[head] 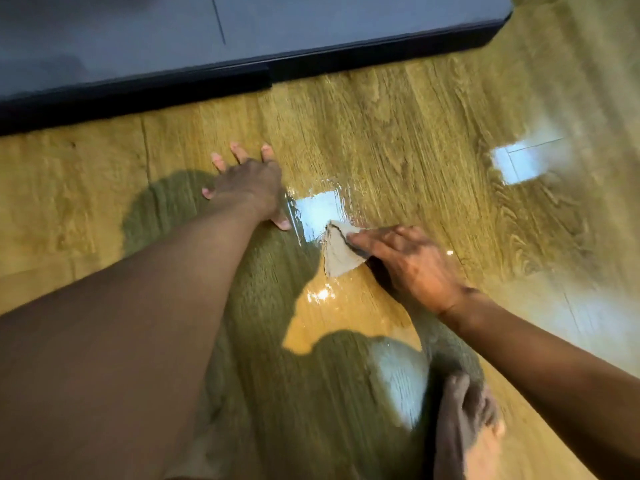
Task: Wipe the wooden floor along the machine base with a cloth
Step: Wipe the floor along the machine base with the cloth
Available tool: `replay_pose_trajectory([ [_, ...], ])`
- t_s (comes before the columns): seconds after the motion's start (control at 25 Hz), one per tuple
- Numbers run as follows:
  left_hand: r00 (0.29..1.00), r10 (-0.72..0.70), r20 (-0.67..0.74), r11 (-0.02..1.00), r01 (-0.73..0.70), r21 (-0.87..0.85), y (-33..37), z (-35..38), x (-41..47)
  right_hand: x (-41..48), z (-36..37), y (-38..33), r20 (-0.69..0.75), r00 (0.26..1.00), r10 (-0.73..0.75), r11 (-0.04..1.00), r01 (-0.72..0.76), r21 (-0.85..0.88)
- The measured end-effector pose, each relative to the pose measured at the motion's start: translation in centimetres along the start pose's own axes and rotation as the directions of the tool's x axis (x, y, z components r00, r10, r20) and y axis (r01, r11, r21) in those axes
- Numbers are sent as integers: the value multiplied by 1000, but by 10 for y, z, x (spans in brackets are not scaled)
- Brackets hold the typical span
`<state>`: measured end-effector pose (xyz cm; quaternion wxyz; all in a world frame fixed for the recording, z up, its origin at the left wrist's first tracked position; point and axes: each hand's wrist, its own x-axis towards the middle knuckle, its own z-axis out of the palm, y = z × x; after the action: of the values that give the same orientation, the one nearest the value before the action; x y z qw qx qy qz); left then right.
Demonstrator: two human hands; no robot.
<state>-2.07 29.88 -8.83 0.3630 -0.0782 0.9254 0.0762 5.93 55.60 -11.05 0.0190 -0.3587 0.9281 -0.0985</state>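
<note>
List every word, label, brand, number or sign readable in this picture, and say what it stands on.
None: no text can be read anywhere.
Machine base: plain dark panel, only a thin seam line, no label.
Cloth under the right hand: no tag or print visible.
Wooden floor: only grain and bright reflections.

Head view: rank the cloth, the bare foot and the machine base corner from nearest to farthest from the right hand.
From the right hand:
1. Cloth: pinned under its fingers, on the left-hand side.
2. Bare foot: below it, at the frame's bottom edge.
3. Machine base corner: top right, across the wooden floor.
</note>
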Motion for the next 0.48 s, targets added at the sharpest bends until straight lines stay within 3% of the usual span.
replay_pose_trajectory([
  [0.16,1000,13,-12,1000,-13,29,-3,2,-3,-81,0,-23,100,993,-55,998,54,11],
  [0.36,999,-26,-26,999,26,23,5,1,-9,-17,8,7,58,998,-20,997,24,-67],
  [0.48,997,72,-40,995,-69,72,5,7,-13,-36,17,11,53,992,-117,993,117,-3],
])
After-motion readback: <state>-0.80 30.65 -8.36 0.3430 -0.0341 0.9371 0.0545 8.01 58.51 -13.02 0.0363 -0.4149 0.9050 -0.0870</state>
